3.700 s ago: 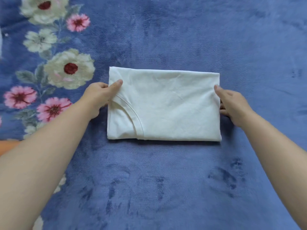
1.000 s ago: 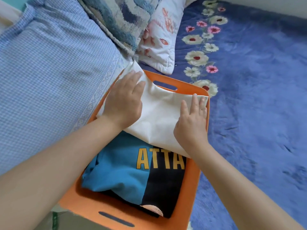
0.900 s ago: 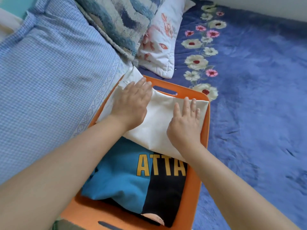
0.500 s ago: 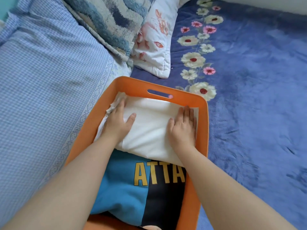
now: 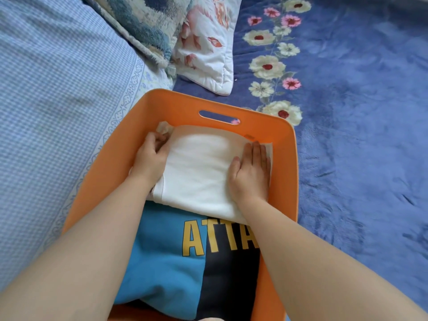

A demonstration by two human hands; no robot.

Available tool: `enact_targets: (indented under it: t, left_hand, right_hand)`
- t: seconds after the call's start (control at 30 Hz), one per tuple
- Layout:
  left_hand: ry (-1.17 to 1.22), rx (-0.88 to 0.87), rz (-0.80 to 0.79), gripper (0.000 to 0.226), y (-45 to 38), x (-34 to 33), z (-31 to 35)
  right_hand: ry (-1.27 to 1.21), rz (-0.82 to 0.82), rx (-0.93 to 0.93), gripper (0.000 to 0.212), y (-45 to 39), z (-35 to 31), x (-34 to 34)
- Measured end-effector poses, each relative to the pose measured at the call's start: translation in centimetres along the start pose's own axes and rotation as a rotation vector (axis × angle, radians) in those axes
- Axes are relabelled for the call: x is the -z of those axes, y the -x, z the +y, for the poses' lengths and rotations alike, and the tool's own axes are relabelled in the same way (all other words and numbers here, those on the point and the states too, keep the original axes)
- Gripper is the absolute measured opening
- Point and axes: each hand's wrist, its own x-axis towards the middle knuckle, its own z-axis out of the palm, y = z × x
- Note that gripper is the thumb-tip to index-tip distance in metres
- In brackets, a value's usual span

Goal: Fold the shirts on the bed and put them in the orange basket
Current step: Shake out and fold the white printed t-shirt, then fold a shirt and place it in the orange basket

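The left hand [image 5: 150, 163] curls its fingers round the white shirt's [image 5: 199, 172] left edge, tucking it down. The shirt lies folded in the far half of the basket [image 5: 283, 172], atop a blue shirt [image 5: 166, 262]. The right hand [image 5: 251, 174] presses flat, fingers straight, on its right edge. It looks soft, light and limp; best held at both folded edges.
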Motion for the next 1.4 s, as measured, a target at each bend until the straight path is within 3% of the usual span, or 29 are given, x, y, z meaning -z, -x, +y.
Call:
enact_targets:
  t: [0.17, 0.33, 0.53, 0.67, 0.77, 0.93, 1.1, 1.4]
  left_hand:
    - [-0.312, -0.097, -0.091, 0.035, 1.4, -0.1, 1.2]
    - [-0.664, -0.158, -0.134, 0.036, 3.8, 1.0, 2.0]
    - [-0.954, -0.25, -0.173, 0.036, 8.2, 1.2, 7.0]
    - [-1.074, -0.407, -0.154, 0.037, 11.8, -1.9, 15.1]
    - [-1.11, -0.562, -0.145, 0.034, 16.2, -6.4, 22.0]
    - [-1.084, -0.748, -0.134, 0.035, 25.3, -15.3, 31.7]
    - [-1.038, -0.963, -0.128, 0.036, 38.7, -24.9, 41.3]
    - [-0.909, -1.249, -0.097, 0.035, 59.2, -35.8, 55.0]
  right_hand:
    - [-0.001, -0.063, 0.019, 0.053, 0.2, 0.6, 1.1]
    - [-0.03, -0.195, 0.097, 0.048, 1.6, 0.2, 3.7]
    - [-0.005, -0.122, 0.335, 0.046, 4.9, 1.4, 11.0]
    - [0.082, -0.032, 0.295, 0.045, 6.2, 6.1, 18.0]
    - [0.163, -0.021, 0.32, 0.05, 8.4, 11.3, 24.5]
    - [0.167, 0.164, 0.217, 0.048, 13.4, 21.2, 35.9]
    - [0.201, 0.329, 0.147, 0.05, 22.5, 33.5, 47.6]
    - [0.211, 0.548, 0.005, 0.047, 37.5, 49.4, 63.0]
